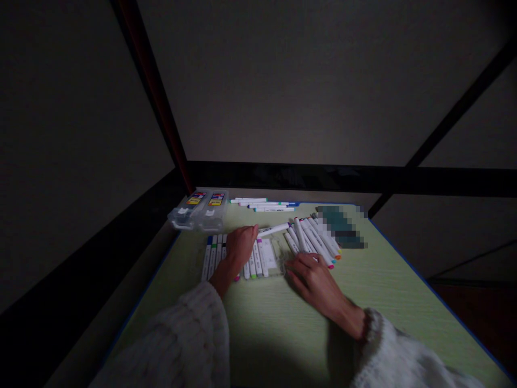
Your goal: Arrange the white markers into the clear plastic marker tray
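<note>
My left hand (241, 245) is closed on a white marker (274, 230) with a purple end, which points to the right. Below that hand lies a clear plastic case (278, 258) with a row of white markers (252, 264) set side by side in it; their ends are in several colours. The hand covers the middle of the row. My right hand (311, 277) rests at the near end of a loose pile of white markers (313, 240), fingers apart and touching the pile's edge. Its fingertips are partly hidden.
Two clear cases (212, 213) with bright labels stand at the table's far left corner. Several more markers (266, 205) lie along the far edge. A blurred dark green object (339, 226) is right of the pile. The pale green table (388, 285) has a blue rim; walls rise behind it.
</note>
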{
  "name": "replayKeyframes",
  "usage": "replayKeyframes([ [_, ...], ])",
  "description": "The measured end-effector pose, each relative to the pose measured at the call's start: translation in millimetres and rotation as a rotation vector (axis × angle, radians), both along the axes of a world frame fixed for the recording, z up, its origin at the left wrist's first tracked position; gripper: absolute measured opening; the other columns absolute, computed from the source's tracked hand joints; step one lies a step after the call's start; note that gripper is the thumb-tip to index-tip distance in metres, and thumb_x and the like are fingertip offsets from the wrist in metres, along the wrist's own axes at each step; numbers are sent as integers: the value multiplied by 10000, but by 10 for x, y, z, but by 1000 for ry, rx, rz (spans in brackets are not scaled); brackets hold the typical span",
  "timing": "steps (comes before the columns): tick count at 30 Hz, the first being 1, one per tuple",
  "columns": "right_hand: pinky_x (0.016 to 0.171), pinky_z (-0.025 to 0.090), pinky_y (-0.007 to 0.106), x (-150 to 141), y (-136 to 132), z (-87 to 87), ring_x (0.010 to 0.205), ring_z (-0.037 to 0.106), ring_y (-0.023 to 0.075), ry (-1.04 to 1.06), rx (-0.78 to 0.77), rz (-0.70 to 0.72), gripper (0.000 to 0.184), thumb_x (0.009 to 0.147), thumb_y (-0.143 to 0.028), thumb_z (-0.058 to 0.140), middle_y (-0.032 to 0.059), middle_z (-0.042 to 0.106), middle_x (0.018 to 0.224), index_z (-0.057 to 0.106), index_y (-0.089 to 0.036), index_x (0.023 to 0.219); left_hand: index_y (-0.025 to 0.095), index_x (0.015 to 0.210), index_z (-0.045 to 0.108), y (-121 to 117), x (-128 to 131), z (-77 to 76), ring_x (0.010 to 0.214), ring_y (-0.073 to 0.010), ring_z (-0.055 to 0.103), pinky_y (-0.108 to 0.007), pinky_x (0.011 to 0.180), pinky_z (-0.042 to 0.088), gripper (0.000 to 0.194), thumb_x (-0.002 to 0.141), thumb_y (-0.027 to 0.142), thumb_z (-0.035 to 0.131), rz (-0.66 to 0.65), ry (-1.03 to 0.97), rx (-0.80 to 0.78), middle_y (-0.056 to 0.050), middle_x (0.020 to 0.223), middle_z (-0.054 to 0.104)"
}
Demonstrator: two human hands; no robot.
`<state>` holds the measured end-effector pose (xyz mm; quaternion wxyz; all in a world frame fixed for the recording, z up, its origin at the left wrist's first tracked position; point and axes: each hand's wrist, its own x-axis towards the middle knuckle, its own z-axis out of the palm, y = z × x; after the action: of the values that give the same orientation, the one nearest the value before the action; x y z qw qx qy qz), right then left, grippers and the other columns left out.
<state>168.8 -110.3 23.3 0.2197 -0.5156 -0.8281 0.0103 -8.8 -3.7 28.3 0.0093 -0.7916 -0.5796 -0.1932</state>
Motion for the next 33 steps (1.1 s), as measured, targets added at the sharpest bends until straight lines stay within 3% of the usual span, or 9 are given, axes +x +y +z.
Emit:
replayKeyframes([
  [2, 759, 332, 358, 11, 0, -13, 799, 531, 204, 28, 28, -7, 180, 839, -164, 411, 57, 580, 778, 586, -162, 879, 138, 718, 656, -29, 0, 44, 630, -162, 601, -253, 542, 326, 469, 901, 308, 260, -11, -6, 0, -89, 694, 670],
  [6, 741, 384, 366, 32, -5, -47, 804, 535, 211, 159, 109, -74, 293, 849, -208, 408, 85, 589, 864, 455, -128, 1126, 129, 694, 652, -101, -9, 110, 592, -148, 586, -244, 529, 319, 451, 897, 285, 280, -56, -11, 4, -86, 657, 662],
  [12, 690, 438, 388, 46, -14, -49, 872, 521, 254, 240, 146, -202, 490, 845, -292, 427, 129, 547, 976, 269, -135, 1282, 141, 627, 625, -159, -15, 36, 529, -131, 559, -238, 495, 304, 409, 879, 281, 334, -177, -34, 137, -63, 608, 653],
  [19, 684, 459, 349, 27, -42, -3, 827, 518, 211, 313, 122, -146, 398, 864, -284, 410, 117, 510, 977, 329, -145, 1228, 143, 587, 598, -157, -1, -27, 477, -109, 532, -221, 476, 313, 362, 858, 245, 380, -343, -63, 301, -40, 541, 620],
  [25, 610, 454, 299, 34, -55, 18, 682, 514, 166, 365, 154, -122, 288, 869, -275, 413, 53, 520, 805, 409, -158, 1132, 151, 517, 555, -180, -11, -1, 400, -94, 492, -224, 426, 285, 391, 857, 227, 379, -436, -92, 447, -10, 465, 570],
  [33, 544, 442, 265, 54, -77, 17, 602, 525, 144, 360, 233, -90, 146, 878, -258, 399, 29, 558, 722, 473, -175, 974, 156, 542, 533, -205, -5, -6, 429, -88, 511, -218, 435, 324, 354, 853, 199, 370, -540, -120, 566, 7, 491, 567],
])
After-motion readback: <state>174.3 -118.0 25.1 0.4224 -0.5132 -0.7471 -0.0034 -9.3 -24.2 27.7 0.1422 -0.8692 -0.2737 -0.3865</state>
